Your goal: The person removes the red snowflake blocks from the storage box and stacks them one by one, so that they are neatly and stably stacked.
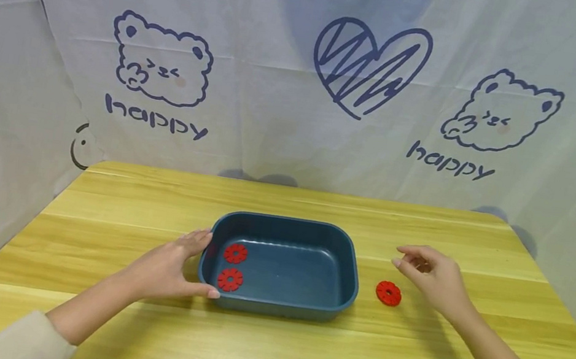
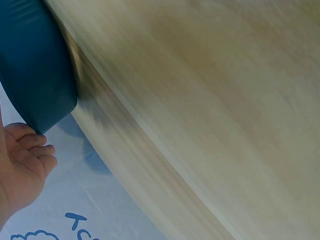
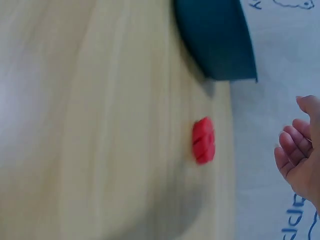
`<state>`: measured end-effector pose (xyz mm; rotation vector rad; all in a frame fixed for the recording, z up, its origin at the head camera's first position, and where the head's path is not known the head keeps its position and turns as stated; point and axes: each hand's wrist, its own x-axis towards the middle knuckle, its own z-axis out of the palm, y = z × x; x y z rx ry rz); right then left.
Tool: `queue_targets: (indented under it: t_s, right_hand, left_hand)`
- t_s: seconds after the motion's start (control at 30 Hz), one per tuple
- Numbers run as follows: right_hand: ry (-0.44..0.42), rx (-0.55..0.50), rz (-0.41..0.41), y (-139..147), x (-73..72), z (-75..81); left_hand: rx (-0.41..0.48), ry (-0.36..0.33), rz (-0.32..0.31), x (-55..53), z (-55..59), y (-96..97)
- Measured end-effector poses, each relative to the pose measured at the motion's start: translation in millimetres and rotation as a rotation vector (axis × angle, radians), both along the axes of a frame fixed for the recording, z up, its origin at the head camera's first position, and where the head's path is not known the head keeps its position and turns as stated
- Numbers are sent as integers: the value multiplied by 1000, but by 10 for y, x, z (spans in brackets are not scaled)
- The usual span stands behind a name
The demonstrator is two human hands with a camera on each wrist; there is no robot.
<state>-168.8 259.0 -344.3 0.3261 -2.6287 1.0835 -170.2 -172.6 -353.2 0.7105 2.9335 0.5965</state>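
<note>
My left hand [image 1: 169, 266] rests at the left end of a dark blue plastic basin [image 1: 274, 309], its thumb on the near rim and its fingertips at the left rim. Inside the basin, near that end, lie two red notched discs, one farther back [image 1: 235, 253] and one nearer [image 1: 230, 279], each with a hole in the middle. To the basin's right, a small stack of matching red discs [image 1: 389, 294] sits on the table. Above and slightly right of this stack hovers my right hand [image 1: 432, 278], thumb and index finger apart, with nothing between them.
The wood-grain table [image 1: 272, 357] extends on all sides of the basin. Behind it hangs a white cloth [image 1: 257, 88] with drawn bears, a heart and lettering, and the cloth also covers the left side.
</note>
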Motion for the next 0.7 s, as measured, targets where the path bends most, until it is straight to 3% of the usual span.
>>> queue_targets:
  t_s: [0.33,0.7]
  right_hand:
    - [37,-116,62,-316,-76,129]
    - [-17,-196,147,-615,-161,132]
  left_hand:
    - [12,-3,-5,2,3,-4]
    - [12,2,-2,0,6,0]
